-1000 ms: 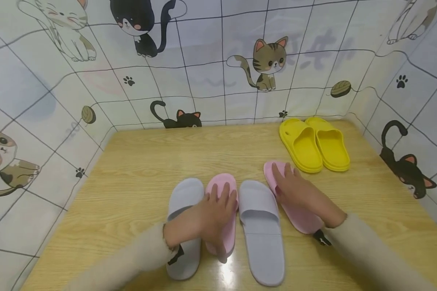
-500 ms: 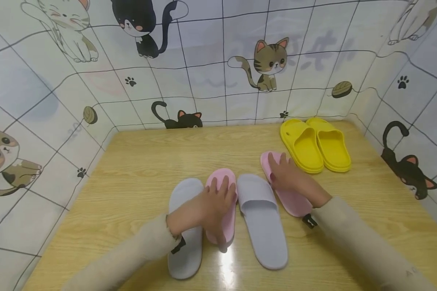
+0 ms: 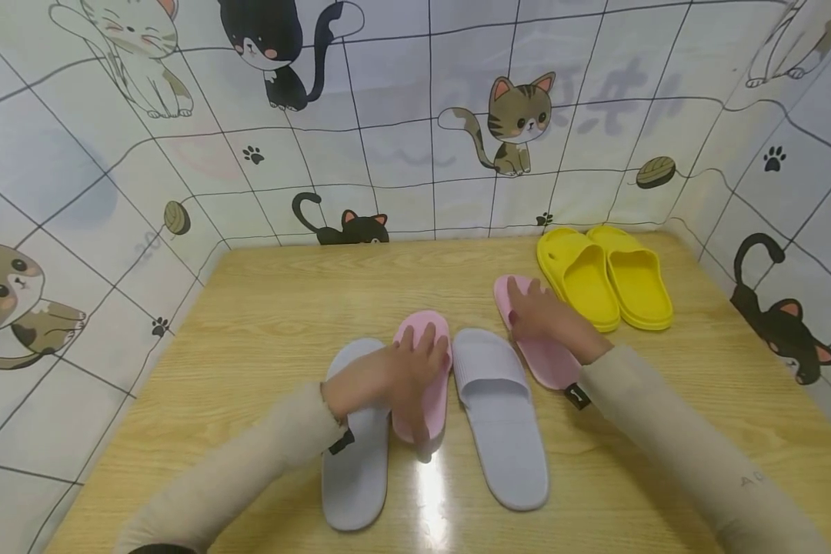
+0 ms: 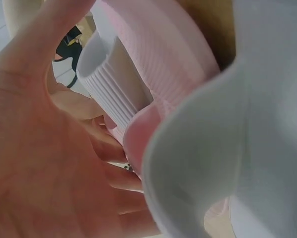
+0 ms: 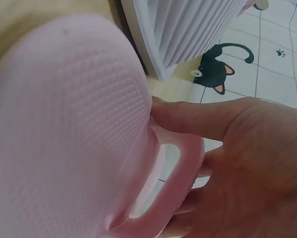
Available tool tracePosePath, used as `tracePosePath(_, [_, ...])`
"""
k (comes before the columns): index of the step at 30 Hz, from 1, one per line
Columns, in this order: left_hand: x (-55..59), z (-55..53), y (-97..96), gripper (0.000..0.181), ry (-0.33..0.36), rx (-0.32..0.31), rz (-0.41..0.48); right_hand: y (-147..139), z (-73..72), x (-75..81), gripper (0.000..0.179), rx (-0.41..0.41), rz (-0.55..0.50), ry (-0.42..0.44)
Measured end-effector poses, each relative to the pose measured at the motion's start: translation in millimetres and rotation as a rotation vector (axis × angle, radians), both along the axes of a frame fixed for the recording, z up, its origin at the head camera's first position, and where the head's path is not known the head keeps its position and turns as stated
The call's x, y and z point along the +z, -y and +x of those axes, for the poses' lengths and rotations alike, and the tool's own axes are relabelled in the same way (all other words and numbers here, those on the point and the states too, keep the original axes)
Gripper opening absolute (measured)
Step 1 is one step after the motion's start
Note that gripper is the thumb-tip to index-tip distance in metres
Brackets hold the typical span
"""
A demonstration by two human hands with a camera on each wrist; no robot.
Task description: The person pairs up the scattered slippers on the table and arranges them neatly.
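Two pink slippers lie among two grey ones on the wooden surface. My left hand (image 3: 415, 377) rests on the left pink slipper (image 3: 432, 412), fingers spread over its strap and thumb reaching toward the heel. Beneath that wrist lies the left grey slipper (image 3: 355, 477). With its thumb at the inner edge and its fingers across the strap, my right hand (image 3: 543, 312) grips the right pink slipper (image 5: 74, 129), which is tilted toe-left. Between the pink slippers sits the right grey slipper (image 3: 505, 446). Both hands partly cover the pink straps.
A pair of yellow slippers (image 3: 589, 285) stands at the back right, close to my right hand. A cat-patterned covering (image 3: 402, 154) walls the back and both sides of the wooden surface (image 3: 270, 308).
Both pink slippers have slid away from me under my hands, the right one further. The right grey slipper shifted forward at first, its heel swinging slightly right. The yellow pair stayed put.
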State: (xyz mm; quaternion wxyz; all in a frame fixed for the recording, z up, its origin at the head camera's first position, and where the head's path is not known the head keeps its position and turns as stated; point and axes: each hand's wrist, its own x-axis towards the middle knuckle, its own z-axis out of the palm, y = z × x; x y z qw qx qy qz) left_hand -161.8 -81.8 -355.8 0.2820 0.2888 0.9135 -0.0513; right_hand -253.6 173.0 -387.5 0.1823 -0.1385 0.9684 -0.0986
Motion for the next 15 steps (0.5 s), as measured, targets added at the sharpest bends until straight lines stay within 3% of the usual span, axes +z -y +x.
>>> tracePosePath(8, [1.9, -17.9, 0.5, 0.159, 0.043, 0.038, -0.011, 5.1, -16.2, 2.0, 0.095, -0.069, -0.024, 0.023])
tracePosePath(15, [-2.5, -34.8, -1.4, 0.156, 0.041, 0.061, 0.012, 6.1, -23.8, -8.8, 0.084, -0.036, -0.057, -0.090])
